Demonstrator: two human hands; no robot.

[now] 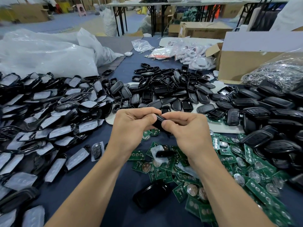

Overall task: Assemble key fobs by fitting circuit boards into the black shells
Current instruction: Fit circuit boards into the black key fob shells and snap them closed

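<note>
Nearest, the dark blue tablecloth [118, 194] carries a loose glossy shell [151, 196] and, to its right, a spread of green circuit boards [229, 169]. Above them the left hand [131, 125] and right hand [185, 128] meet, fingers and thumbs curled round one black shell [158, 121] held off the surface. Film-covered shells [41, 120] heap at left, with a pile of bare shells [164, 89] beyond. Further back lie plastic bags [49, 51] and a cardboard box [246, 63]. Folding tables [147, 7] stand in the room behind.
</note>
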